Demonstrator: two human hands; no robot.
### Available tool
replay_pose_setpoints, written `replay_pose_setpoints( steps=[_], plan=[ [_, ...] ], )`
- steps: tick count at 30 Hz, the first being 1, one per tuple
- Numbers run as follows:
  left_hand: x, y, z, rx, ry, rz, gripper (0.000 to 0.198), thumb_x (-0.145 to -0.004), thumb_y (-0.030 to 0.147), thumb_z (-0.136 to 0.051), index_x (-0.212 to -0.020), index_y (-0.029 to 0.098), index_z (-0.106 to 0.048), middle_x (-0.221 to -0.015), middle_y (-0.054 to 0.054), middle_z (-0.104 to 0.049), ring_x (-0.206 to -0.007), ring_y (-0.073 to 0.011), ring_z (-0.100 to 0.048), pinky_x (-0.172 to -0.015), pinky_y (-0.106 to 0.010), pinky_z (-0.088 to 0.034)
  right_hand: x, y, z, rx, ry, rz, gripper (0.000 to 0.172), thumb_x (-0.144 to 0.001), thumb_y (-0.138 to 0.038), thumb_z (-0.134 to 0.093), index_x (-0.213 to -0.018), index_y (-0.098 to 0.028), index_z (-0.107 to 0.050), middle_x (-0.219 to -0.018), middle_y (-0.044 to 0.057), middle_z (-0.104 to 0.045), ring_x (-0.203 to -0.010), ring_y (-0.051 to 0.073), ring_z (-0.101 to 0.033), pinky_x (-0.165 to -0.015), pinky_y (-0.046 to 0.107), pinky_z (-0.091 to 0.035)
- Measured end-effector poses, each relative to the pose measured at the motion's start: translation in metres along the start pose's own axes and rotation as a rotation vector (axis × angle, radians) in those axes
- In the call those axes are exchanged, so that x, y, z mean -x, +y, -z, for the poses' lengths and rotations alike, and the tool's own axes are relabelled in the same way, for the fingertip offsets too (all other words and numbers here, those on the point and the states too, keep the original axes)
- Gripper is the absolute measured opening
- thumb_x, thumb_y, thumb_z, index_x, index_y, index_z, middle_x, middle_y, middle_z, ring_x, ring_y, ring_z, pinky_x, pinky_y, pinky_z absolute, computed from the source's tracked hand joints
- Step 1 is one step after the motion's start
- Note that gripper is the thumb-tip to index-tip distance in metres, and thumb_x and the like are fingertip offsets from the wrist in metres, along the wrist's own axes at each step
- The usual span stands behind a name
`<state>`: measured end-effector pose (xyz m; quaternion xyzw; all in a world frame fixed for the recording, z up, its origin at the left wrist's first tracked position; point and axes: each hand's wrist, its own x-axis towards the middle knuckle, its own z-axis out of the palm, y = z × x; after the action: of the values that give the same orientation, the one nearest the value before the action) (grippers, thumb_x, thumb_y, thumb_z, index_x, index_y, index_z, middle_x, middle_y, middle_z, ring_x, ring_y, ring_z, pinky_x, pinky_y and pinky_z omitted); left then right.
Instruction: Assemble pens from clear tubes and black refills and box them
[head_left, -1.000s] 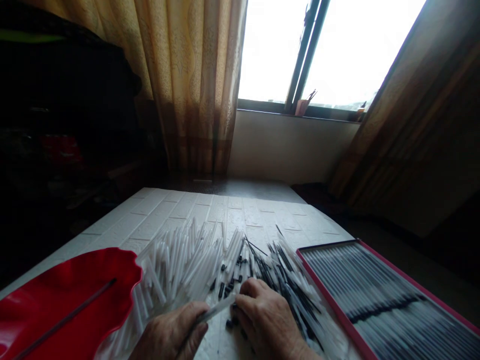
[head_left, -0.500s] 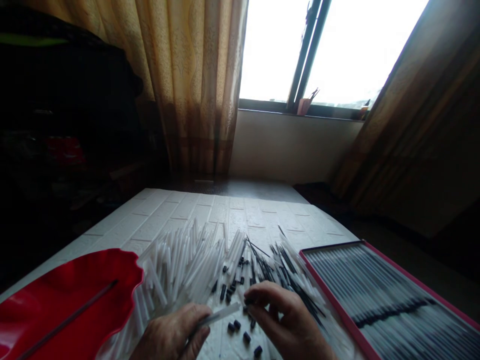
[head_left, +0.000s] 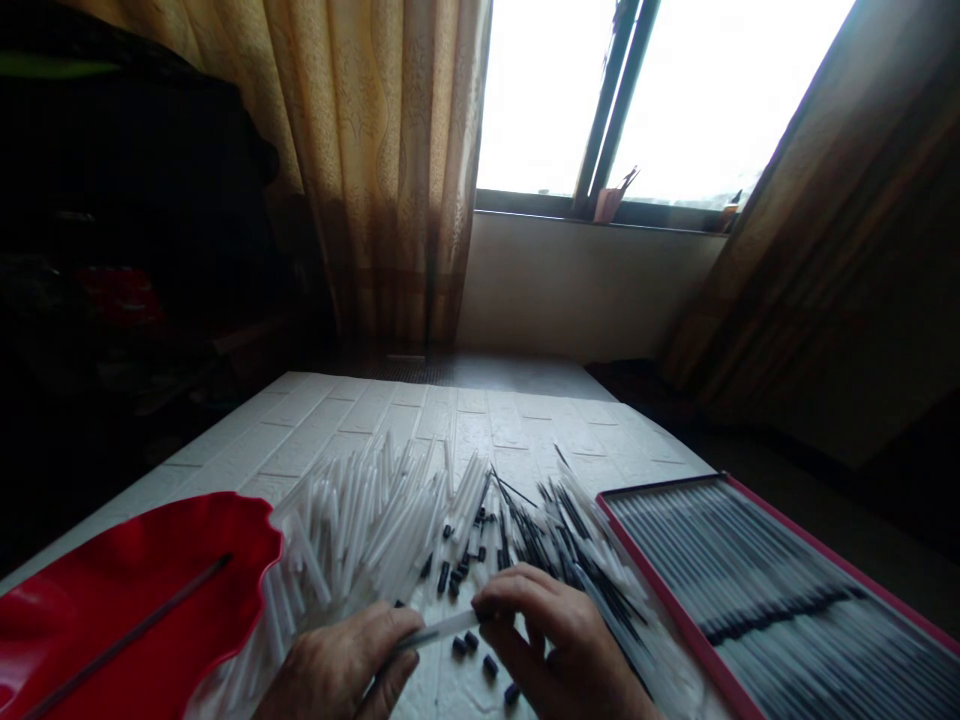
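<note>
My left hand (head_left: 337, 660) is closed, pinching a translucent plastic tube (head_left: 444, 630) between thumb and fingers. The tube points to the right, slightly raised at its far end. At that end my right hand (head_left: 559, 640) is closed in a pinch on a small black plug, mostly hidden by the fingertips. The plug and the tube's end meet there; whether the plug sits inside cannot be seen. Several loose black plugs (head_left: 490, 666) lie on the white brick-patterned table (head_left: 472, 430) below and beyond the fingers.
A heap of clear tubes (head_left: 360, 520) lies left of centre, with thin black rods (head_left: 532, 535) to its right. On the left is a red scalloped tray (head_left: 187, 540) holding one long slim stick (head_left: 135, 635). A pink-edged box (head_left: 660, 585) of rowed pens (head_left: 750, 560) stands right.
My right hand has moved left, bringing the black plug from just off the tube to its end. My left hand has kept hold of the tube, nearly still.
</note>
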<state>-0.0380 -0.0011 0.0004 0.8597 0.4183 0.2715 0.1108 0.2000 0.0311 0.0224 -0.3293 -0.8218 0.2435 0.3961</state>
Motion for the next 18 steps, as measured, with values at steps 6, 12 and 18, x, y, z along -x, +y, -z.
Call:
replay_pose_setpoints(
  steps=[6, 12, 18],
  plan=[
    [-0.0026, 0.0014, 0.0021, -0.036, 0.006, -0.035, 0.023, -0.1, 0.027, -0.038, -0.112, 0.022, -0.057, -0.088, -0.004, -0.071, -0.078, -0.0176, -0.072, -0.065, -0.022, -0.058, 0.0024, 0.0014, -0.0001, 0.066, 0.01, 0.068, 0.014, -0.086, -0.012, -0.055, -0.095, -0.017, -0.066, -0.082, 0.006, -0.069, -0.065, 0.012, -0.062, -0.053, 0.017, -0.048],
    [-0.0025, 0.0048, 0.0047, -0.075, 0.086, -0.062, 0.026, -0.102, 0.032, -0.034, -0.113, 0.024, -0.057, -0.085, -0.002, -0.071, -0.071, -0.0161, -0.072, -0.065, -0.022, -0.058, 0.0008, -0.0005, 0.0019, 0.085, 0.047, 0.099, 0.012, -0.086, -0.017, -0.057, -0.092, -0.017, -0.068, -0.077, 0.007, -0.071, -0.061, 0.013, -0.064, -0.053, 0.018, -0.05],
    [-0.0035, 0.0062, 0.0045, -0.082, 0.115, -0.073, 0.025, -0.102, 0.033, -0.035, -0.11, 0.025, -0.058, -0.082, -0.001, -0.072, -0.069, -0.0149, -0.072, -0.065, -0.019, -0.057, 0.0011, 0.0013, 0.0027, 0.082, -0.006, 0.125, 0.014, -0.09, -0.019, -0.054, -0.093, -0.017, -0.068, -0.076, 0.006, -0.072, -0.062, 0.013, -0.066, -0.058, 0.019, -0.051]
  ],
)
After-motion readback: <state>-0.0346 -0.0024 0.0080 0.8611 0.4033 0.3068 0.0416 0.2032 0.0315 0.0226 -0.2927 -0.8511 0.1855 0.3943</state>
